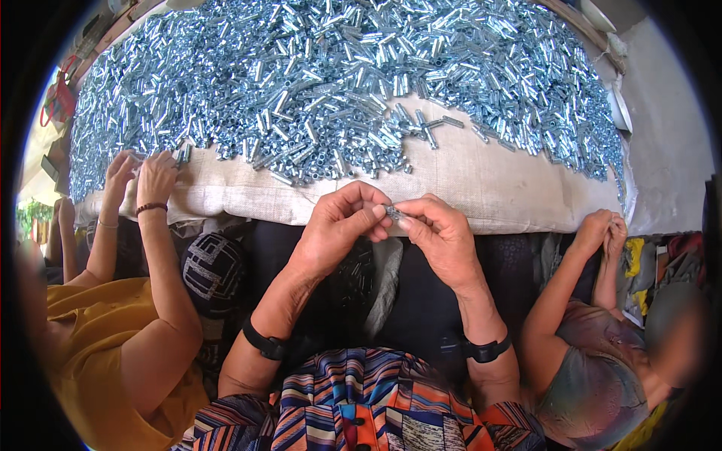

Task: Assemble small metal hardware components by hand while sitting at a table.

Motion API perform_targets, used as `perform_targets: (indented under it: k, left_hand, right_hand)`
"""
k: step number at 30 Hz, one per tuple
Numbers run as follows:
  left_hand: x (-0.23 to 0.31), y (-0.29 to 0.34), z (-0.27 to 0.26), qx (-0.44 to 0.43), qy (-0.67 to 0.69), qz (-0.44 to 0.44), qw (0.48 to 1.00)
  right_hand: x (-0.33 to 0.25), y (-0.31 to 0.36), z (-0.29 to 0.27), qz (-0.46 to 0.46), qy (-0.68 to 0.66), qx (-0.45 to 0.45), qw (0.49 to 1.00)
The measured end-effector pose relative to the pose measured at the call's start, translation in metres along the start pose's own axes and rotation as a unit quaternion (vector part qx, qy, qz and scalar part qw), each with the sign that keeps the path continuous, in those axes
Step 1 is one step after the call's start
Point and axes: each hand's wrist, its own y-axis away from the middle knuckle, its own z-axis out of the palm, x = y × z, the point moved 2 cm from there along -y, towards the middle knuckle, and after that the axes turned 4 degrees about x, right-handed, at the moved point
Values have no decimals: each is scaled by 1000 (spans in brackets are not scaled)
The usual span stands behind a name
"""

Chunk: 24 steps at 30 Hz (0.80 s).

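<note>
Silvery metal fills the view: a great heap of small zinc-bright sleeves (338, 83) spreads across the pale woven sack (466, 180), thinning toward its near edge; just off that near edge, at the middle, both hands meet over one small metal piece (392, 213). Left hand (338, 225) curls in, thumb and forefinger pinched shut on the piece's left end; right hand (440, 233) mirrors it, fingertips closed on the other end, remaining fingers folded under. Wrists angle inward, forearms rising from the lower edge, a black band on each. Judging by the grip, the work wants fingertip pressure only, the piece kept level and squarely between both pinches, turned rather than forced; too loose and it drops into the dark lap below. At the sack's left edge a neighbour's hands (143, 173) pick at the heap; at the right edge another person's hands (605, 229) are clasped together.
</note>
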Motion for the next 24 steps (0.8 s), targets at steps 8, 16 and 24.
perform_targets:
  k: [8, 16, 24]
  left_hand:
    - [3, 0, 2, -20, -63, 17, 998]
    - [-11, -8, 19, 92, -493, 253, 827]
    - [4, 4, -3, 167, -542, 234, 789]
  right_hand:
    - [6, 1, 0, 60, -179, 41, 981]
    - [29, -3, 6, -15, 44, 144, 988]
    - [29, -8, 21, -184, 288, 155, 927]
